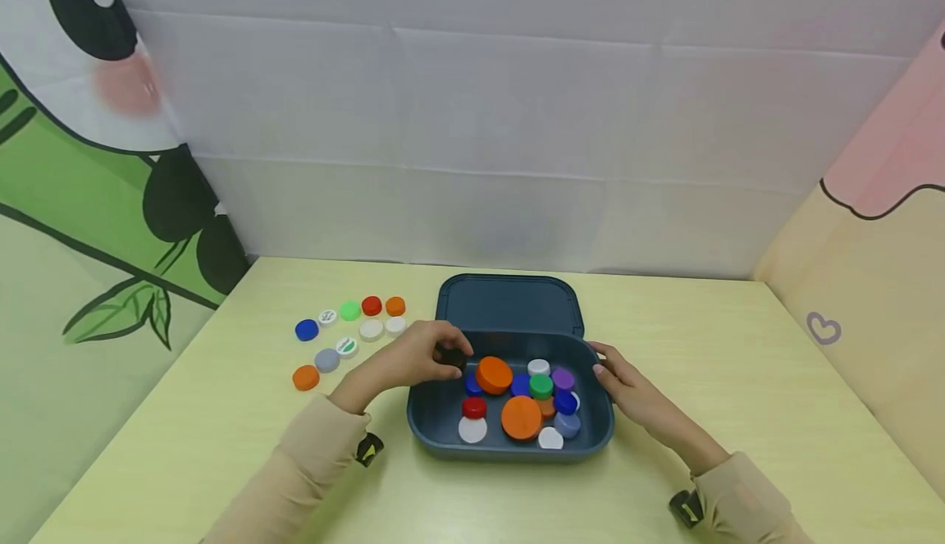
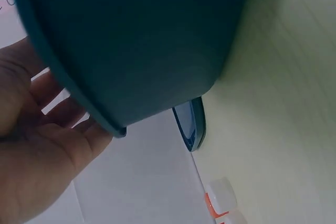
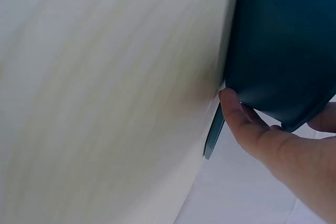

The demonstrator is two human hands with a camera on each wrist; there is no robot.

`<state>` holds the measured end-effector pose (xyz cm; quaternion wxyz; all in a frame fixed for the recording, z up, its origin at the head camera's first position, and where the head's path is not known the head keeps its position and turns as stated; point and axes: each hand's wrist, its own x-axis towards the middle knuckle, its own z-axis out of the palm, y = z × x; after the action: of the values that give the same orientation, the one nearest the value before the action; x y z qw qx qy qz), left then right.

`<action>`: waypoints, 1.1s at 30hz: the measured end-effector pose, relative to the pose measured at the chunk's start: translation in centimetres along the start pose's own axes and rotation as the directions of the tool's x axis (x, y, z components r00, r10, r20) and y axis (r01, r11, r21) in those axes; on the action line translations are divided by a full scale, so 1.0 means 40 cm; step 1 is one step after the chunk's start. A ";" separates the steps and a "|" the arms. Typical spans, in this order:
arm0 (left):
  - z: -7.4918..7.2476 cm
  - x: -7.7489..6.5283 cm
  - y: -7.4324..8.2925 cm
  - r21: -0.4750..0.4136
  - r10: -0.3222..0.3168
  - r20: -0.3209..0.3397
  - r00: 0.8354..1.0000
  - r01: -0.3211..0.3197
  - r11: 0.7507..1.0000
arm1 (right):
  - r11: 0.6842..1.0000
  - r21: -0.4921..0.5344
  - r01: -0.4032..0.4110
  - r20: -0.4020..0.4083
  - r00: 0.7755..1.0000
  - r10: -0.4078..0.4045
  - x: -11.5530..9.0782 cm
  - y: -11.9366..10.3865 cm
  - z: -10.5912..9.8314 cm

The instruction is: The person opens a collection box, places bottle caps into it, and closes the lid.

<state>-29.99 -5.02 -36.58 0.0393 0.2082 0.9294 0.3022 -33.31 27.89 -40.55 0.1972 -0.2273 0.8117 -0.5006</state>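
A dark blue plastic box (image 1: 509,452) stands on the table with many coloured bottle caps inside. Over its left back corner, my left hand (image 1: 422,357) pinches a black bottle cap (image 1: 450,357) between thumb and fingers. Two large orange caps, a green cap (image 1: 541,386) and a red cap (image 1: 474,408) lie in the box among white, blue and purple ones. My right hand (image 1: 627,384) holds the box's right back corner, thumb at the rim and fingers along the outer wall. In the left wrist view the box wall (image 2: 136,51) hides the pinched cap.
Behind the box lies its dark blue lid (image 1: 509,302). Several loose caps are spread on the table to the left, among them a blue cap (image 1: 306,330), a light green cap (image 1: 349,310) and an orange cap (image 1: 306,377). A white cloth wall (image 1: 502,134) rises behind the table.
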 end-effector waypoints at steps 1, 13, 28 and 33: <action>0.004 0.002 0.000 0.005 -0.004 0.003 1.000 0.004 1.000 | 1.000 0.000 0.000 0.001 1.000 0.000 0.000 0.000 -0.001; 0.050 0.017 0.029 0.158 -0.059 0.117 0.991 0.040 0.987 | 1.000 0.015 -0.004 0.016 1.000 0.003 0.003 0.000 -0.011; 0.077 0.033 0.042 0.352 -0.162 0.091 0.983 0.121 0.928 | 1.000 0.011 0.016 0.030 0.999 -0.016 0.019 0.012 -0.025; 0.075 0.035 0.051 0.393 -0.170 0.082 0.982 0.125 0.911 | 1.000 0.012 0.005 0.025 1.000 -0.005 0.024 0.013 -0.027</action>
<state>-29.93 -1.32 -37.76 0.0736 0.1581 0.9799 0.0970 -34.79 28.33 -40.65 0.2072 -0.2343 0.8055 -0.5032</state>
